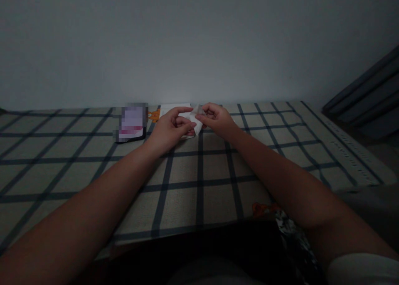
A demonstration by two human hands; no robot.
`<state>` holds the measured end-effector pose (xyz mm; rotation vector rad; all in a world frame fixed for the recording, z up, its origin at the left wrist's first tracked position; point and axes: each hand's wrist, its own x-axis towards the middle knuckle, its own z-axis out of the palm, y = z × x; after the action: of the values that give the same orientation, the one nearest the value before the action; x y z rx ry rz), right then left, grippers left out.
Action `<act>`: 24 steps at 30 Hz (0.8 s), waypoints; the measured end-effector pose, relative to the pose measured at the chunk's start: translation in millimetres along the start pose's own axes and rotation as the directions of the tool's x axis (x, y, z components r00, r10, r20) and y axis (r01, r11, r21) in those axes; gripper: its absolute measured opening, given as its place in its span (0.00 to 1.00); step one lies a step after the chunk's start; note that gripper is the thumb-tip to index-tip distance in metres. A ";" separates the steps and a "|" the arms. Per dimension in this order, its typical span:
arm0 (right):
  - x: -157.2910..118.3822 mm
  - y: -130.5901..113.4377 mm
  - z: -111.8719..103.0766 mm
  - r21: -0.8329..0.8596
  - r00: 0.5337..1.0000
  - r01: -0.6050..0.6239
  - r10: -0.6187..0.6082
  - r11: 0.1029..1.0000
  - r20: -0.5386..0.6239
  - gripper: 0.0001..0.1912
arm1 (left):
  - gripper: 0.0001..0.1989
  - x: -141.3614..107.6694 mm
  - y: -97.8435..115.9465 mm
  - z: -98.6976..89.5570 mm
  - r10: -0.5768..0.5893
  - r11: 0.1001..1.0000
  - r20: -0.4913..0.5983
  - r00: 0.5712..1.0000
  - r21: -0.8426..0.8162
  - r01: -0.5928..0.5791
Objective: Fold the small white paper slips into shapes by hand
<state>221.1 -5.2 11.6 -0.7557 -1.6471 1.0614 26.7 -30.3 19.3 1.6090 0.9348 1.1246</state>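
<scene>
A small folded piece of white paper or tissue [197,126] is held up between both hands near the middle of the view. My left hand [173,127] pinches its left side between thumb and fingers. From the other side, my right hand [217,118] grips the upper right part with curled fingers. Behind and below my left hand lies a flat white sheet or pad [177,107], partly covered by the hand.
A phone-like object with a pixelated surface [132,121] lies to the left. The checked cloth [183,193] covers the table up to the pale wall [199,44]. Dark folded fabric [374,98] hangs at the right.
</scene>
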 end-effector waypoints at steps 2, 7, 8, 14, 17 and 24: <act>0.1 -0.6 -0.4 0.000 1.000 -0.023 0.023 1.000 -0.005 0.18 | 0.25 -0.4 0.8 0.9 -0.002 1.000 0.005 1.000 -0.013 0.002; -1.9 -4.2 -0.8 -0.010 1.000 -0.030 0.030 1.000 -0.005 0.18 | 0.23 -0.8 4.2 2.4 -0.047 0.997 -0.005 0.999 -0.054 0.047; -2.6 -4.8 -0.8 -0.012 1.000 -0.023 0.023 1.000 0.001 0.18 | 0.23 -0.8 4.9 2.4 -0.065 0.996 -0.010 0.998 -0.055 0.064; -4.1 -4.4 -0.5 -0.009 0.999 0.005 -0.004 1.000 0.037 0.22 | 0.20 0.3 6.0 1.4 -0.103 0.993 -0.033 0.994 -0.051 0.102; -3.8 -4.2 -0.8 -0.026 0.999 0.025 -0.023 0.999 0.046 0.22 | 0.18 0.8 6.3 1.2 -0.119 0.991 -0.034 0.992 -0.070 0.116; -3.6 -4.0 -0.7 -0.042 0.999 0.033 -0.031 0.999 0.043 0.18 | 0.16 0.3 10.8 1.3 -0.117 0.992 -0.099 0.988 -0.055 0.112</act>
<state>222.9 -9.8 13.9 -0.7369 -1.7176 1.0290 28.8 -33.4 29.5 1.4509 1.0452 1.1499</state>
